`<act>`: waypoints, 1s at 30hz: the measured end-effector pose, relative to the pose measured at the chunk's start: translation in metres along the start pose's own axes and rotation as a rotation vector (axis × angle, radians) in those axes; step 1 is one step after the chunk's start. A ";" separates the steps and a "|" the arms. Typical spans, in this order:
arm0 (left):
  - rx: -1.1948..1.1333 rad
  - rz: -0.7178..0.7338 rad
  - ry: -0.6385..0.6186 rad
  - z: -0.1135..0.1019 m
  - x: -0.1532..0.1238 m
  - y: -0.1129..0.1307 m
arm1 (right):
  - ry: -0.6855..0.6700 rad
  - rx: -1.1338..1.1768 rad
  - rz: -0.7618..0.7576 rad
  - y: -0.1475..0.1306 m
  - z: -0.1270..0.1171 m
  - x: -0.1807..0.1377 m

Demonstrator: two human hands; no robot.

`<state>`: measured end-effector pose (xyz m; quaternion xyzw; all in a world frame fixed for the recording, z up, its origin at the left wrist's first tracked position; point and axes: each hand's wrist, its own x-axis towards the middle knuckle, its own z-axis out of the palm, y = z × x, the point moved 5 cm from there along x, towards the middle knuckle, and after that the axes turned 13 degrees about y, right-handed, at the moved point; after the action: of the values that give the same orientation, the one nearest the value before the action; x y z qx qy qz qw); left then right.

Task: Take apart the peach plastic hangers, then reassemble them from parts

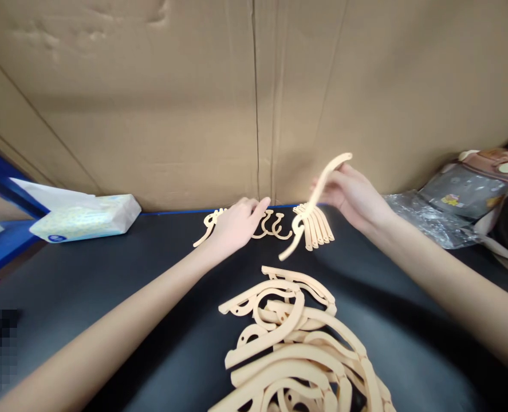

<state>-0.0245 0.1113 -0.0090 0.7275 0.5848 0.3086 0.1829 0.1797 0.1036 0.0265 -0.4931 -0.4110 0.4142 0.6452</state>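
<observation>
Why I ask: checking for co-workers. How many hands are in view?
2. The left hand lies on the hooks by the cardboard; the right hand holds up a curved strip over a bundle of sticks.

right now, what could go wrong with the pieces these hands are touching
The long curved beige strip, pinched near its top by the right hand, could swing and knock the fanned bundle of short beige sticks at its lower end. The left hand, resting on the small beige hook pieces, might scatter them across the black table.
</observation>
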 end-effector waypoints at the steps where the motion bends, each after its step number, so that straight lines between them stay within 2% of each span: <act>1: -0.067 0.008 -0.080 0.001 -0.002 0.004 | 0.019 0.037 -0.022 0.001 0.000 0.000; 4: -0.286 0.027 -0.317 0.009 -0.011 0.016 | 0.086 0.130 -0.027 0.015 -0.001 -0.002; 6: -0.354 0.036 -0.361 0.015 -0.018 0.022 | 0.118 0.153 0.017 0.028 0.001 -0.003; 10: -0.273 0.069 -0.221 0.025 -0.024 0.021 | 0.134 0.126 0.067 0.043 0.004 -0.006; 15: -0.022 0.197 0.035 0.021 -0.022 0.018 | 0.076 0.104 0.156 0.043 0.008 -0.014; 20: 0.206 0.347 0.083 0.018 -0.019 0.020 | -0.025 0.094 0.247 0.045 0.016 -0.020; 23: 0.301 0.411 0.073 0.014 -0.018 0.024 | -0.136 0.073 0.306 0.041 0.019 -0.021; 25: 0.365 0.449 0.068 0.009 -0.019 0.030 | -0.307 0.002 0.353 0.035 0.022 -0.023; 27: 0.426 0.474 0.064 0.003 -0.020 0.037 | -0.536 -0.160 0.368 0.029 0.025 -0.029; 29: 0.470 0.473 0.060 -0.003 -0.023 0.044 | -0.716 -0.357 0.324 0.024 0.025 -0.035; 30: 0.481 0.461 0.060 -0.007 -0.023 0.047 | -0.756 -0.437 0.285 0.022 0.025 -0.037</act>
<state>0.0028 0.0765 0.0198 0.8536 0.4661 0.2160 -0.0860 0.1418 0.0794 0.0050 -0.4833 -0.6234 0.5532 0.2676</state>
